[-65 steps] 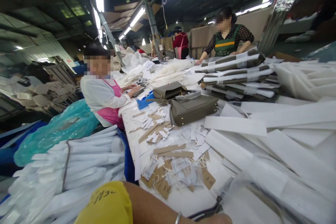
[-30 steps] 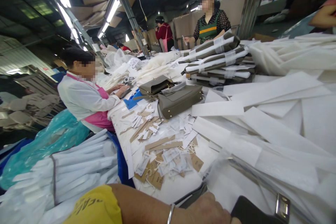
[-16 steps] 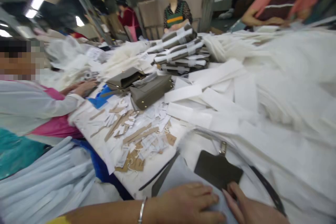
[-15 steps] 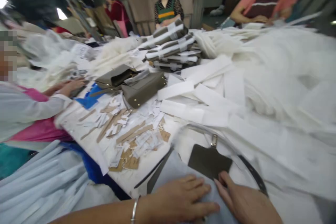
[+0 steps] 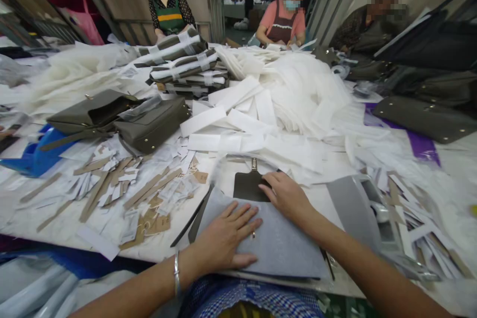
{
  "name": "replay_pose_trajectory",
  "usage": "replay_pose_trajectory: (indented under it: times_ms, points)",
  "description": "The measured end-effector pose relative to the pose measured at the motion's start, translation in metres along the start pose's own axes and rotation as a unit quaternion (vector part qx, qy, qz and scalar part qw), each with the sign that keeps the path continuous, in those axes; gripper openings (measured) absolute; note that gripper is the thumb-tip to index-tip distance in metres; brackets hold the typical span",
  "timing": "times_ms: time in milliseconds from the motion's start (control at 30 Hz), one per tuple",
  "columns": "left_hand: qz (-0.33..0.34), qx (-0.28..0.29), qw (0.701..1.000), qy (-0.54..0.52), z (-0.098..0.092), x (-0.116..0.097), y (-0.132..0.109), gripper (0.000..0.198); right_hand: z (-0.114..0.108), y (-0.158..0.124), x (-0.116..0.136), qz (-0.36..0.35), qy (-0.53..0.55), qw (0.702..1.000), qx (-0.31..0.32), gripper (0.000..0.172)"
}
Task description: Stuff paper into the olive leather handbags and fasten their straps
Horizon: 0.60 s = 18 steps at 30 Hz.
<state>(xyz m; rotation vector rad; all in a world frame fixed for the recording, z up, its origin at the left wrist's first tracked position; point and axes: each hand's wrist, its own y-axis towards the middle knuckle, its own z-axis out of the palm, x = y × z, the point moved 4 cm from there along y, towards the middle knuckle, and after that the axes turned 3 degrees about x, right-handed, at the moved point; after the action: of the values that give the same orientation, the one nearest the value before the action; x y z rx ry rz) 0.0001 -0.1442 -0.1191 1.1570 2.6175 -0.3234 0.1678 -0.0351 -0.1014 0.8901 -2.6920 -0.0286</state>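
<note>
A dark olive handbag lies on the table before me, its front covered by pale grey tissue paper [image 5: 286, 253]. The bag's flap tab [image 5: 246, 186], with a metal clasp [image 5: 254, 164] at its tip, points away from me. My left hand [image 5: 233, 236] lies flat on the paper, fingers spread, beside a small gold fitting [image 5: 254, 234] showing through it. My right hand [image 5: 285, 194] has thumb and forefinger closed at the right edge of the flap tab; the other fingers are partly hidden. A silver bracelet [image 5: 176, 273] circles my left wrist.
Two olive handbags [image 5: 152, 124] lie at left behind paper tags and brown strips [image 5: 149, 221]. White foam strips [image 5: 219, 142] and wrapped bags [image 5: 182, 67] are piled ahead. At right sit a grey tape dispenser [image 5: 376, 208] and another bag [image 5: 428, 119]. Several people work across the table.
My view has swung right and levelled, bringing the dispenser and right-hand bags into sight. My left hand stays flat on the paper; my right hand has moved farther up onto the flap tab.
</note>
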Motion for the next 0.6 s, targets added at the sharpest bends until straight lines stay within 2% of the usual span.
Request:
replay_pose_trajectory:
  times_ms: [67, 167, 233, 300, 333, 433, 467, 600]
  points:
    - [0.005, -0.011, 1.000, 0.009, 0.000, -0.001, -0.001, 0.075, -0.004, 0.021, -0.001, 0.009, 0.052, 0.998, -0.028, 0.029]
    - [0.009, -0.023, 0.999, 0.023, -0.001, -0.003, -0.002, 0.074, -0.003, 0.043, -0.006, 0.088, 0.175, 0.980, 0.016, 0.039]
    - [0.010, -0.029, 0.999, 0.024, -0.001, -0.004, -0.003, 0.073, -0.005, 0.041, -0.006, 0.142, 0.261, 0.955, 0.022, 0.056]
    - [0.011, -0.033, 0.999, 0.021, -0.001, -0.005, -0.004, 0.073, -0.012, 0.025, -0.001, 0.149, 0.331, 0.932, -0.006, 0.070]
    - [0.012, -0.035, 0.999, 0.019, -0.002, -0.006, -0.004, 0.073, -0.015, 0.015, 0.003, 0.128, 0.355, 0.926, -0.019, 0.068]
    - [0.011, -0.048, 0.999, 0.017, -0.005, -0.009, -0.005, 0.071, -0.017, -0.022, 0.021, 0.021, 0.369, 0.929, -0.010, 0.037]
    - [0.013, -0.053, 0.998, 0.016, -0.007, -0.010, -0.006, 0.070, -0.014, -0.034, 0.027, -0.012, 0.359, 0.933, 0.003, 0.031]
    - [0.031, -0.072, 0.997, 0.013, -0.011, -0.014, -0.006, 0.061, -0.001, -0.066, 0.037, -0.098, 0.323, 0.941, 0.033, 0.032]
